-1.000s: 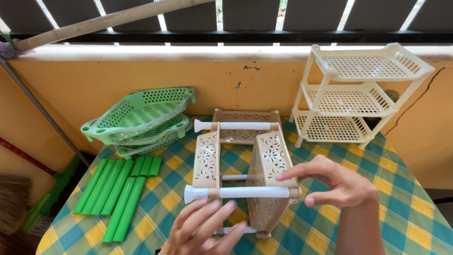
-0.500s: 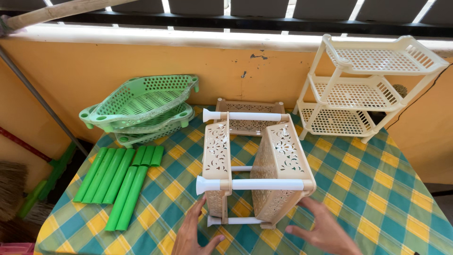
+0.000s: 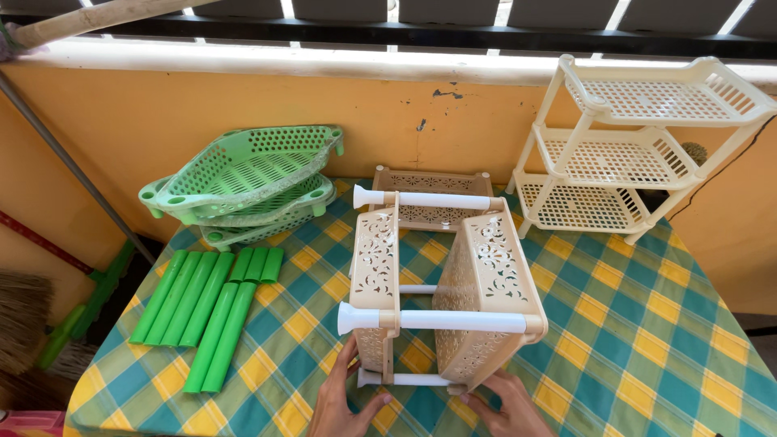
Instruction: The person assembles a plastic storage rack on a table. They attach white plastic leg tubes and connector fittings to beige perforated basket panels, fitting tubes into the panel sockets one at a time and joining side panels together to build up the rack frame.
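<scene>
The worktop (image 3: 647, 340) carries a beige rack (image 3: 453, 283) lying on its side just beyond both hands. Left hand (image 3: 340, 400) and right hand (image 3: 506, 405) grasp its near white tube (image 3: 413, 379); press evenly, keeping the shelves square.

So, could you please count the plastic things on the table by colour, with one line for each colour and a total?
Green baskets, stacked: 3
Green tubes: about 9, too tightly packed to be sure
Beige rack lying on its side, both hands at its lower end: 1
Beige tray behind it: 1
Cream shelf unit: 1
Total: about 15
</scene>
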Tool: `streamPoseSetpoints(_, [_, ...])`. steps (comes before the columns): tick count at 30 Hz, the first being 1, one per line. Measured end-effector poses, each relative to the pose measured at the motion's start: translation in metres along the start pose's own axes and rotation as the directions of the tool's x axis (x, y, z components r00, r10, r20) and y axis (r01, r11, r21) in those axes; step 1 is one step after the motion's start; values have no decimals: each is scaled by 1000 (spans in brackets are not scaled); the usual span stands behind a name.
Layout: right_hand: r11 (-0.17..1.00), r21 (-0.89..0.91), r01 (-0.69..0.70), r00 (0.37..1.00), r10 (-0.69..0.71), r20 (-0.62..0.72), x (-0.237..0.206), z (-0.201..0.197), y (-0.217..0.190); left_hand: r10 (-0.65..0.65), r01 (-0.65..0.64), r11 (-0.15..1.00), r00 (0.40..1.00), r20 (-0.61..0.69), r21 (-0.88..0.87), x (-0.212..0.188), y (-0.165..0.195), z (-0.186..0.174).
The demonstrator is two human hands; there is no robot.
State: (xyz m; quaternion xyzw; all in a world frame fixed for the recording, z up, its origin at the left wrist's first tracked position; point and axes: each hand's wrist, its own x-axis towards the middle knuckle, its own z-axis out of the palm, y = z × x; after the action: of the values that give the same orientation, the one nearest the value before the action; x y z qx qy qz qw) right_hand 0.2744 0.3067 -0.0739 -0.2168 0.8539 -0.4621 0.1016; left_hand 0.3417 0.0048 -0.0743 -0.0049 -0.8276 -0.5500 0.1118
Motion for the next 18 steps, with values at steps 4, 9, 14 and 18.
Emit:
streamPoseSetpoints(4, [999, -33, 37, 998, -35, 57, -2, -2, 1, 5, -5, 1000, 1000, -30, 15, -2, 2, 1])
streamPoseSetpoints(9, [995, -15, 101, 995, -100, 29, -16, -4, 6, 222, -202, 968, 967, -127, 148, -7, 20, -4])
streamPoseSetpoints(14, [996, 10, 85, 990, -86, 114, -29, -17, 10, 93, -86, 993, 992, -86, 81, -12, 47, -11])
streamPoseSetpoints(18, [979, 152, 132, 981, -151, 119, -34, -31, 2, 329, -313, 942, 930, -165, 119, -15, 68, -13])
